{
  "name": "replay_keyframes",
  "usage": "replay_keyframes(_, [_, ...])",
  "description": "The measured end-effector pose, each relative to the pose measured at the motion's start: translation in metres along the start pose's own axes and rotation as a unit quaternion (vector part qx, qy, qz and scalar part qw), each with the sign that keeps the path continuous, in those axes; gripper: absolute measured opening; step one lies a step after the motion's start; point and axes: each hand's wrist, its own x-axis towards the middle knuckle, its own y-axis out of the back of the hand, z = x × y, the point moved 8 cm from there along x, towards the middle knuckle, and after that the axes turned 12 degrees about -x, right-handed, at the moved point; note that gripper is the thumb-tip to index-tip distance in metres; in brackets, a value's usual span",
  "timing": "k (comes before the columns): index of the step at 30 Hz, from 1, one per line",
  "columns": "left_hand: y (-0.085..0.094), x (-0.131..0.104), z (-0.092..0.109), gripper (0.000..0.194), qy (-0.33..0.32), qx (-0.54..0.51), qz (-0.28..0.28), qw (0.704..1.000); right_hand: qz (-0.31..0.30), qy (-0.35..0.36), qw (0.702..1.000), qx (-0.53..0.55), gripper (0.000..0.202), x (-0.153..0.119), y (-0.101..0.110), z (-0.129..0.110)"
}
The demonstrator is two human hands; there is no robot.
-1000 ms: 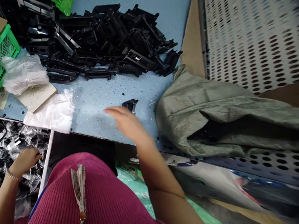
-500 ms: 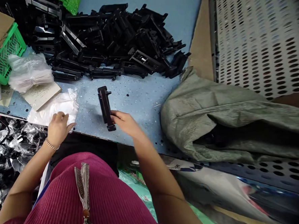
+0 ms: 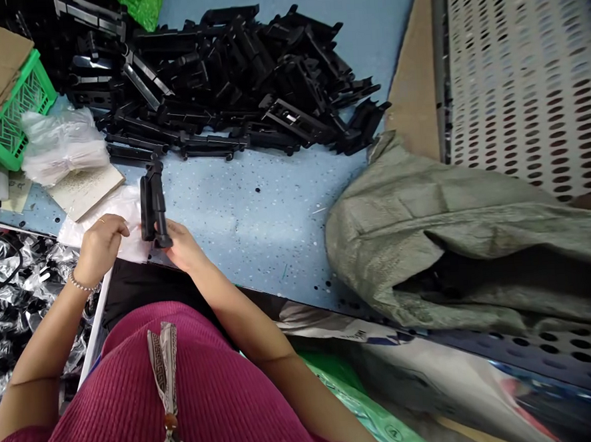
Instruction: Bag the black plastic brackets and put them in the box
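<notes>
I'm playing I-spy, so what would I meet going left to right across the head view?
Bright green plastic lattice basket, left hand, long black plastic part in the right hand, big crumpled grey-green sack.

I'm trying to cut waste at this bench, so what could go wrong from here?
The black part in the right hand might snag the thin, flat plastic bags close by. Those bags lie at the edge of the table, so a knock could drop them. The jumbled pile might shift if bumped.

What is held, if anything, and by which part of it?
The right hand holds a black bracket by its near end. The left hand is at the white bags; whether it grips one is unclear.
</notes>
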Motion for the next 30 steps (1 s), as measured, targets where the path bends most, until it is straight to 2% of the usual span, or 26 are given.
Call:
replay_keyframes(2, [0.001, -0.002, 0.008, 0.033, -0.04, 0.104, -0.032, 0.993, 0.018, 0.003, 0.999, -0.036, 0.041, -0.007, 0.006, 0.002])
replay_keyframes(3, [0.003, -0.001, 0.007, 0.039, -0.044, 0.132, -0.038, 0.99, -0.001, -0.004, 0.999, -0.04, 0.042, -0.015, 0.007, 0.003])
replay_keyframes(5, [0.01, 0.002, 0.004, 0.046, -0.041, 0.13, -0.035, 0.99, -0.097, -0.042, 0.994, -0.019, 0.047, -0.035, 0.001, 0.006])
replay_keyframes(7, [0.015, 0.004, 0.003, 0.054, -0.04, 0.095, -0.03, 0.994, -0.206, -0.095, 0.974, 0.016, 0.048, -0.054, -0.008, 0.013])
replay_keyframes(9, [0.013, -0.001, 0.007, 0.062, -0.049, 0.071, -0.03, 0.996, -0.263, -0.137, 0.954, 0.041, 0.045, -0.063, -0.015, 0.023])
replay_keyframes(11, [0.004, -0.015, 0.02, 0.07, -0.084, 0.075, -0.036, 0.993, -0.256, -0.156, 0.953, 0.042, 0.044, -0.057, -0.018, 0.034])
replay_keyframes(13, [-0.016, -0.037, 0.039, 0.076, -0.144, 0.081, -0.076, 0.983, -0.2, -0.148, 0.968, 0.016, 0.042, -0.044, -0.016, 0.042])
replay_keyframes(15, [-0.04, -0.062, 0.058, 0.078, -0.194, 0.072, -0.133, 0.969, -0.125, -0.114, 0.985, -0.032, 0.037, -0.037, -0.012, 0.042])
replay_keyframes(17, [-0.052, -0.082, 0.071, 0.072, -0.201, 0.057, -0.165, 0.964, -0.083, -0.066, 0.989, -0.105, 0.028, -0.041, -0.011, 0.033])
replay_keyframes(19, [-0.045, -0.097, 0.079, 0.058, -0.18, 0.053, -0.163, 0.969, -0.122, -0.034, 0.977, -0.171, 0.016, -0.055, -0.021, 0.024])
replay_keyframes(21, [-0.025, -0.11, 0.073, 0.044, -0.13, 0.074, -0.162, 0.975, -0.214, -0.045, 0.957, -0.188, 0.027, -0.073, -0.034, 0.023])
replay_keyframes(23, [0.001, -0.12, 0.046, 0.035, -0.052, 0.123, -0.174, 0.976, -0.266, -0.075, 0.945, -0.174, 0.036, -0.085, -0.037, 0.026])
replay_keyframes(24, [0.014, -0.124, 0.023, 0.032, -0.003, 0.154, -0.184, 0.971, -0.252, -0.081, 0.949, -0.17, 0.037, -0.085, -0.033, 0.027])
replay_keyframes(26, [0.038, -0.13, -0.041, 0.027, 0.113, 0.218, -0.206, 0.947, -0.176, -0.07, 0.968, -0.166, 0.036, -0.078, -0.016, 0.025])
replay_keyframes(28, [0.059, -0.136, -0.116, 0.025, 0.247, 0.277, -0.212, 0.904, -0.106, -0.052, 0.979, -0.164, 0.033, -0.071, -0.001, 0.022])
replay_keyframes(30, [0.07, -0.139, -0.176, 0.023, 0.326, 0.31, -0.213, 0.868, -0.076, -0.048, 0.982, -0.164, 0.032, -0.068, 0.007, 0.022])
